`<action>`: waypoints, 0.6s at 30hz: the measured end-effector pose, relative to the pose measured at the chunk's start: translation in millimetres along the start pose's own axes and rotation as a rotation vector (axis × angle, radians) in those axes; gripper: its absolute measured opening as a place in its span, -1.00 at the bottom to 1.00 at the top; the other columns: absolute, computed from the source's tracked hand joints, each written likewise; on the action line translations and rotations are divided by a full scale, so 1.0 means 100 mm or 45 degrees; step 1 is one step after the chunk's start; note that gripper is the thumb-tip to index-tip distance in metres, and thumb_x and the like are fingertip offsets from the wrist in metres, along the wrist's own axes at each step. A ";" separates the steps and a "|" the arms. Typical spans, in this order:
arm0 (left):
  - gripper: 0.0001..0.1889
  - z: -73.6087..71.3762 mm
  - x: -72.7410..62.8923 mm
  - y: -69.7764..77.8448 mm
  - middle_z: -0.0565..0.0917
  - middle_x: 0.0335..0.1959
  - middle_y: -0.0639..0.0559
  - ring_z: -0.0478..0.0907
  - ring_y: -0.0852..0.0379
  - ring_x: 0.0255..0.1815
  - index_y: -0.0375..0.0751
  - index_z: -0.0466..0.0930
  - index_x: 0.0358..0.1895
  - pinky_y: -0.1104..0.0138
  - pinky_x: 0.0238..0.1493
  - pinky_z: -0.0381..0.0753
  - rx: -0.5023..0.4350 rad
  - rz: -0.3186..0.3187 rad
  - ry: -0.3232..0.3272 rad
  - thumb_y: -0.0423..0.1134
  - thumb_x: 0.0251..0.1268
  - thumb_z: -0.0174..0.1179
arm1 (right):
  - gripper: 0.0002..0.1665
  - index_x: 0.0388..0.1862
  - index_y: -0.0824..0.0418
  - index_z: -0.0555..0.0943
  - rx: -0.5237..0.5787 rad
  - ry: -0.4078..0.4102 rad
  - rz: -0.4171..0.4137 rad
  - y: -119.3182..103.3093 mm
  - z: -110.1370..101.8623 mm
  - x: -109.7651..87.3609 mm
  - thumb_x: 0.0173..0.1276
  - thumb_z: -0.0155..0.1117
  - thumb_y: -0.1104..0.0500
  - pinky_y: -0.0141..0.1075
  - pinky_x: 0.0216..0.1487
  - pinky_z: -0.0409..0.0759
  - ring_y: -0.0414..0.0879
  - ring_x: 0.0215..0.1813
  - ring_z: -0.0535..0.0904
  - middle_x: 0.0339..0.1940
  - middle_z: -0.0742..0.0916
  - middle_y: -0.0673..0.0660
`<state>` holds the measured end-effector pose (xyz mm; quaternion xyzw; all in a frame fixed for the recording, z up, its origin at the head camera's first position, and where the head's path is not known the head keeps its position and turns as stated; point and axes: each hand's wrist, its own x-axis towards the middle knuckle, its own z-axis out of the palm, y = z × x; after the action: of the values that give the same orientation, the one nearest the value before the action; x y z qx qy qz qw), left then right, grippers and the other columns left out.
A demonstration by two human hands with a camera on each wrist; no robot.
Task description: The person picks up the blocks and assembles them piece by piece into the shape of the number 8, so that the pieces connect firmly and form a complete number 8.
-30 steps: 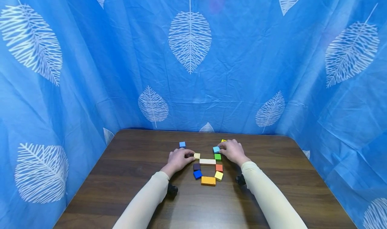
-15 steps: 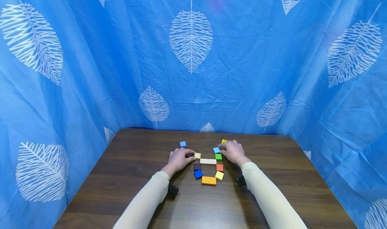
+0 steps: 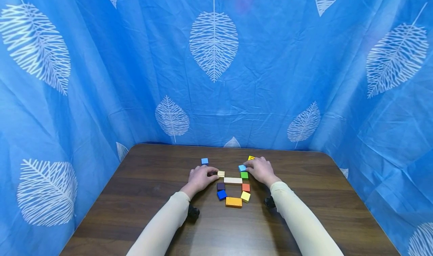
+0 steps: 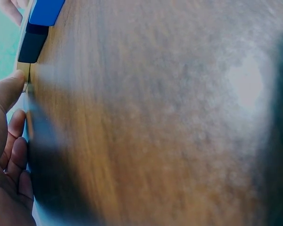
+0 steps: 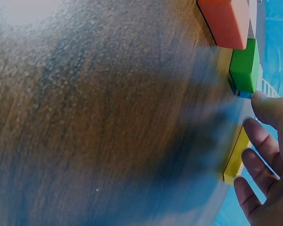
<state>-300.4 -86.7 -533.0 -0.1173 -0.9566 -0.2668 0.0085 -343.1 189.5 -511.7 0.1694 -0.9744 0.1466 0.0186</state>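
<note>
left hand (image 3: 199, 179): fingers pinch tan block (image 3: 221, 174), rightward | right hand (image 3: 260, 170): fingers pinch light-blue block (image 3: 241, 168), leftward, just beyond green block (image 3: 244, 175)

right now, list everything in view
Blocks: 11, mixed colours, far to near:
Left: 4, light blue block, tan block, dark purple block, blue block
Middle: 2, white block, orange block
Right: 5, yellow block, sky-blue block, green block, coral block, pale yellow block
Table: 1, brown, beneath
Curtain: 1, blue and white, behind
Wrist gear: 2, black, at wrists
Sleeves: 2, cream, forearms
Left hand: 1, at tan block
Right hand: 1, at sky-blue block
</note>
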 end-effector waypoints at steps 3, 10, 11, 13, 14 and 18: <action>-0.65 0.00 0.00 0.00 0.65 -0.20 0.17 0.42 0.09 -0.15 0.12 0.74 0.15 0.11 -0.05 0.32 -0.001 -0.002 -0.003 0.09 0.39 0.32 | -0.70 0.13 0.05 0.77 0.019 -0.001 0.004 0.00 0.00 -0.01 0.45 0.38 0.12 0.08 0.04 0.44 0.13 0.06 0.51 0.06 0.77 0.12; -0.65 0.00 0.01 0.00 0.64 -0.20 0.18 0.42 0.09 -0.15 0.13 0.73 0.16 0.11 -0.04 0.31 0.004 -0.011 -0.011 0.10 0.39 0.31 | -0.69 0.14 0.04 0.77 0.036 -0.013 0.018 0.00 0.00 -0.02 0.45 0.37 0.11 0.07 0.04 0.43 0.11 0.06 0.50 0.08 0.76 0.11; -0.65 0.00 0.01 0.00 0.65 -0.20 0.18 0.42 0.09 -0.15 0.13 0.73 0.16 0.11 -0.04 0.32 0.006 -0.011 -0.010 0.09 0.39 0.31 | -0.69 0.14 0.03 0.76 0.036 -0.014 0.018 0.00 0.00 -0.02 0.45 0.37 0.11 0.07 0.04 0.43 0.11 0.05 0.50 0.08 0.76 0.11; -0.65 0.01 0.02 0.00 0.65 -0.20 0.17 0.43 0.09 -0.15 0.13 0.73 0.16 0.11 -0.03 0.32 0.010 -0.013 -0.009 0.09 0.39 0.31 | -0.68 0.15 0.03 0.76 0.040 -0.015 0.021 0.00 0.01 -0.01 0.46 0.37 0.10 0.07 0.05 0.43 0.11 0.06 0.49 0.09 0.76 0.11; -0.65 0.01 0.01 0.00 0.65 -0.20 0.17 0.42 0.09 -0.15 0.13 0.73 0.16 0.11 -0.03 0.31 0.010 -0.013 -0.010 0.09 0.39 0.31 | -0.68 0.15 0.03 0.76 0.041 -0.016 0.023 0.00 0.01 -0.01 0.46 0.37 0.10 0.07 0.05 0.43 0.11 0.06 0.49 0.09 0.76 0.11; -0.65 0.00 0.01 0.00 0.65 -0.20 0.18 0.42 0.09 -0.16 0.13 0.73 0.16 0.12 -0.05 0.31 0.009 -0.008 -0.009 0.10 0.40 0.30 | -0.68 0.16 0.03 0.76 0.040 -0.019 0.029 0.00 0.00 -0.01 0.46 0.37 0.11 0.09 0.08 0.43 0.12 0.08 0.49 0.10 0.76 0.11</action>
<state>-301.3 -86.5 -532.7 -0.1151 -0.9579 -0.2629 0.0048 -342.0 190.2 -512.1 0.1598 -0.9739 0.1608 0.0069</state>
